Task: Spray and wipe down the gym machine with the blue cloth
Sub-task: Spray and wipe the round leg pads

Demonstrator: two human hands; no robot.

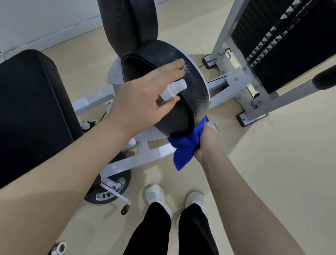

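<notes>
A black padded seat of the white-framed gym machine sits in the middle of the head view. My left hand is closed around a small white spray bottle, nozzle pointing over the pad, index finger stretched forward. A patch of fine droplets shows on the pad by the fingertip. My right hand grips a bunched blue cloth pressed against the pad's lower edge, one corner hanging down.
A black backrest pad rises behind the seat. A large black bench pad fills the left. A weight stack in a white frame stands at right. My white shoes are on the beige floor below.
</notes>
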